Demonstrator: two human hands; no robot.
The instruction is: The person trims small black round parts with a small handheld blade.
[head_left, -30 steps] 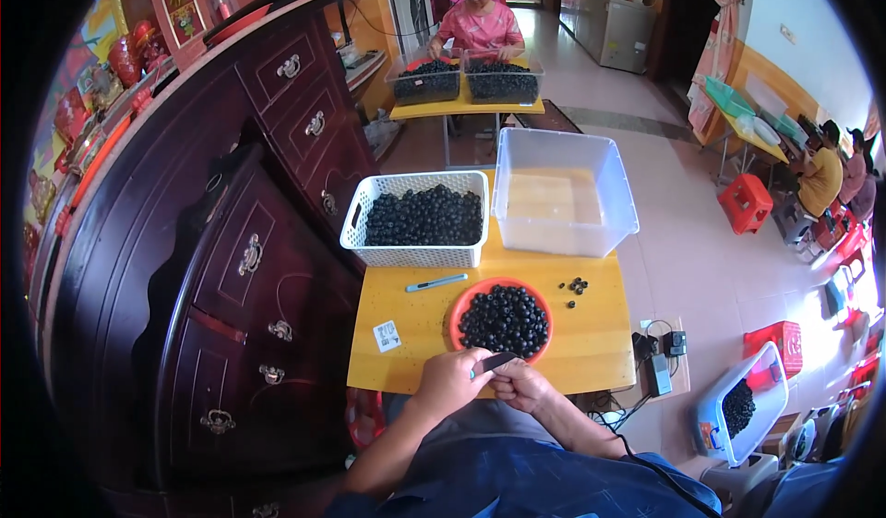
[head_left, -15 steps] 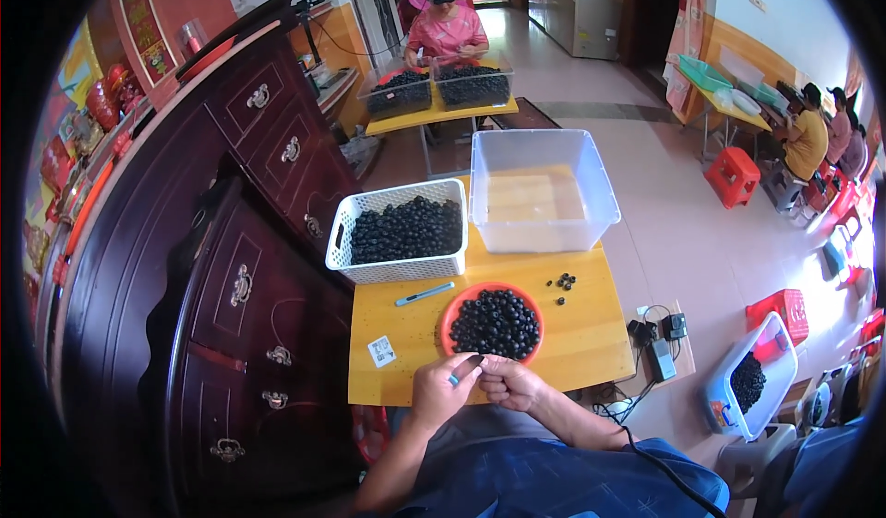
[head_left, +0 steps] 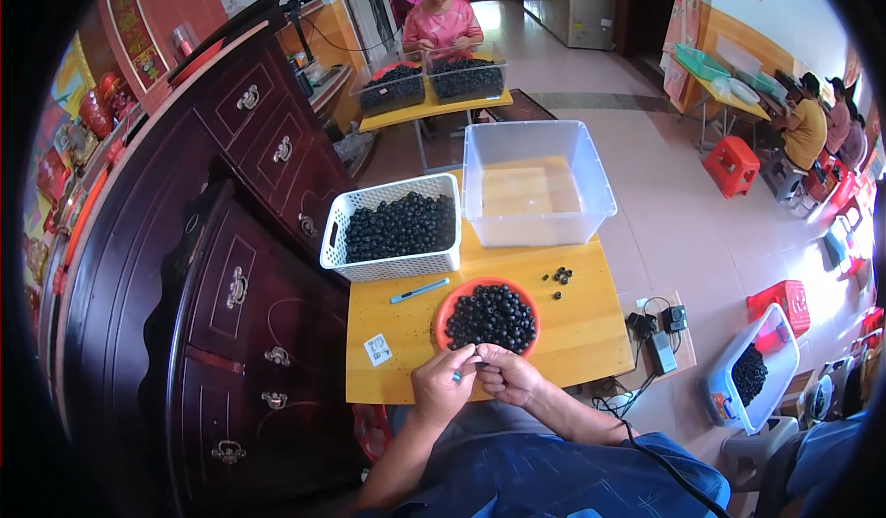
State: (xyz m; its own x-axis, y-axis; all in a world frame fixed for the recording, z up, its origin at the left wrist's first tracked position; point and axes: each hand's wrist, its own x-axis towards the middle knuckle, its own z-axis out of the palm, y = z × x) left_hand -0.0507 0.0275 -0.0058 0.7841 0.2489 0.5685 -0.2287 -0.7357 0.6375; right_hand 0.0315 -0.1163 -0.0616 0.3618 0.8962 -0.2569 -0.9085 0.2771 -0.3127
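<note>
Both my hands are at the table's near edge, just in front of an orange-red bowl (head_left: 441, 320) heaped with small, round, glossy black parts (head_left: 494, 313). My left hand (head_left: 441, 387) is closed in a pinch, with a blue-green band showing at its fingers. My right hand (head_left: 510, 376) has its fingers curled, and its fingertips meet the left ones. Between the fingertips shows a bit of a small black part (head_left: 479, 363); the fingers hide most of it. Left of the bowl lie a light blue pen-like cutter (head_left: 420, 290) and a white printed label (head_left: 377, 350).
Behind the bowl stand a white basket (head_left: 399, 267) of black parts and a clear plastic bin (head_left: 540, 232). Several loose parts (head_left: 558, 276) lie to the right. A dark wooden cabinet (head_left: 208, 269) flanks the left. Cables and a power adapter (head_left: 661, 354) sit at right. A person in pink (head_left: 443, 24) sits opposite.
My hands have drawn closer together and tilted, and the dark piece at the left fingertips shows less. The whole view has shifted slightly.
</note>
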